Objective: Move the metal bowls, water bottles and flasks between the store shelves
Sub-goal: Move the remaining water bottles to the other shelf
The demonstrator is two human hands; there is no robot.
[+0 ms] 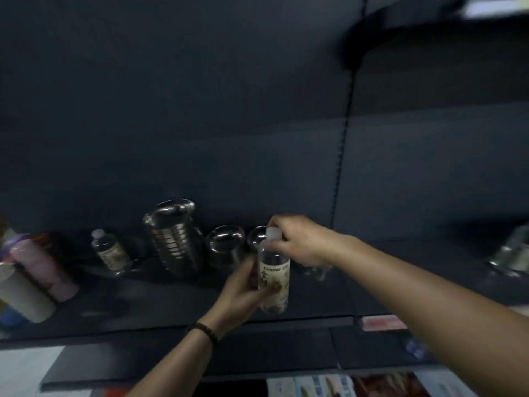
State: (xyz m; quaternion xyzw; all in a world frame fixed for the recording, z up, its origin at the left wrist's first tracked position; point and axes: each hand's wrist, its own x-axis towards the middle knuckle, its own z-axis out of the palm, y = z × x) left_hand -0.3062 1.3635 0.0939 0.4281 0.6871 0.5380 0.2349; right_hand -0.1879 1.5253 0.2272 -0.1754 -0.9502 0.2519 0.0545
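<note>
Left hand (pixel 243 293): fingers curled round the lower body of the water bottle (pixel 274 279), thumb on its near side; a firm wrap.
Right hand (pixel 300 242): fingertips closed over the bottle's white cap (pixel 272 234), pinching it from above.
Water bottle: upright, centre of the frame, low over the dark shelf (pixel 143 308); whether it touches the shelf is unclear.
Second bottle (pixel 111 253): stands alone at centre left.
Stack of metal bowls (pixel 174 239): between the two bottles.
Single bowl (pixel 224 247): just left of the held bottle.
Pink flask (pixel 43 267), cream flask (pixel 25 296): far left, blurred.
</note>
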